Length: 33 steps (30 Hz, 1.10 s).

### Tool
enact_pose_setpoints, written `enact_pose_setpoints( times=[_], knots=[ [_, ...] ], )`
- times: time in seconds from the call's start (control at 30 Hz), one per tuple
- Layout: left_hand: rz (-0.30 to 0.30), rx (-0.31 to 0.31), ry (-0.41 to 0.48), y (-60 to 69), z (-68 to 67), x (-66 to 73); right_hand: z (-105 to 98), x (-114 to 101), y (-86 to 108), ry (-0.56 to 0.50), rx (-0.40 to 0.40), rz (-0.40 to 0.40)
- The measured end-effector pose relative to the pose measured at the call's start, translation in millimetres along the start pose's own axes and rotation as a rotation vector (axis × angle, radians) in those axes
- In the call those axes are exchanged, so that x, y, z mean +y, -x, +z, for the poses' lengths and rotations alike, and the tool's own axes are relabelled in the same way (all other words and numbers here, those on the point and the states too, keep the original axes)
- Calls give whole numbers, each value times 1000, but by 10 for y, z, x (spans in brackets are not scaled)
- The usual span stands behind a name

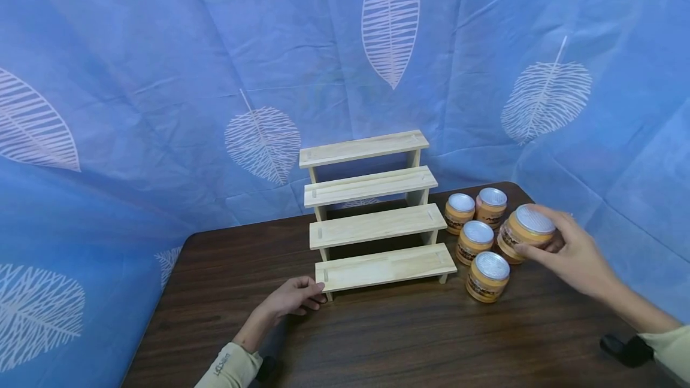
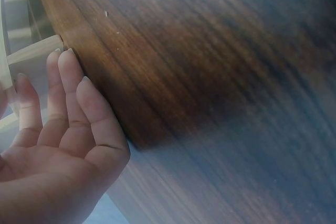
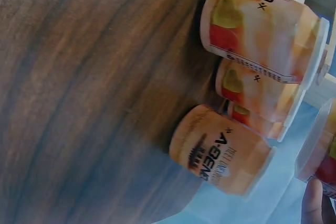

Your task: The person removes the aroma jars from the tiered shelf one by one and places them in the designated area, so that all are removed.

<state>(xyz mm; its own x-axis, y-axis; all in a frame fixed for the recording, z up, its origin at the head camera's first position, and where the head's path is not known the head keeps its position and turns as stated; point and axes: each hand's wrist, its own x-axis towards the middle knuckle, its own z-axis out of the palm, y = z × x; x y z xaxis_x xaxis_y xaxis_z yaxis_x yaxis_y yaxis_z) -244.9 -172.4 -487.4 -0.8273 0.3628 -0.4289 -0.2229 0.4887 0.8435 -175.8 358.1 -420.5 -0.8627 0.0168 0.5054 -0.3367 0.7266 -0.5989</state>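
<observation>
A light wooden stepped display stand (image 1: 377,226) is on the dark table. My left hand (image 1: 293,297) grips its lowest step at the near left corner, thumb at the board; in the left wrist view, fingertips (image 2: 65,59) reach the stand's leg. Right of the stand, my right hand (image 1: 571,250) holds an orange-labelled jar (image 1: 523,229) with a silvery lid, raised above another jar (image 1: 507,253) that it partly hides. In the right wrist view the held jar (image 3: 321,150) shows at the right edge, with one fingertip (image 3: 313,198) against it.
More matching jars stand upright close by: a front one (image 1: 487,278), a middle one (image 1: 474,243) and two behind, one (image 1: 459,223) beside the stand and one (image 1: 490,215) farther right. A blue leaf-patterned cloth (image 1: 334,47) hangs behind the table (image 1: 232,310).
</observation>
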Motion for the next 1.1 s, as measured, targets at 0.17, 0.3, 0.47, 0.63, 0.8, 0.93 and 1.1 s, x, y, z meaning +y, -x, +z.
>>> enact_pose_setpoints(
  times=[0.17, 0.3, 0.47, 0.63, 0.8, 0.93, 1.1],
  knots=[
    [8, -1, 0, 13, -1, -1, 20, 62, 45, -9, 17, 11],
    [11, -1, -1, 27, -1, 6, 52, 119, 115, 1, 11, 19],
    [7, -2, 1, 32, 3, 12, 88, 181, 189, 26, -6, 23],
    [2, 2, 0, 31, 2, 17, 111, 216, 235, 40, -8, 66],
    [1, 0, 1, 21, -4, 13, 136, 252, 302, 45, -28, 65],
    [4, -2, -1, 14, -4, 6, 179, 270, 383, 51, -34, 49],
    [6, -2, -4, 15, -1, 5, 237, 311, 476, 76, -43, 44]
  ],
)
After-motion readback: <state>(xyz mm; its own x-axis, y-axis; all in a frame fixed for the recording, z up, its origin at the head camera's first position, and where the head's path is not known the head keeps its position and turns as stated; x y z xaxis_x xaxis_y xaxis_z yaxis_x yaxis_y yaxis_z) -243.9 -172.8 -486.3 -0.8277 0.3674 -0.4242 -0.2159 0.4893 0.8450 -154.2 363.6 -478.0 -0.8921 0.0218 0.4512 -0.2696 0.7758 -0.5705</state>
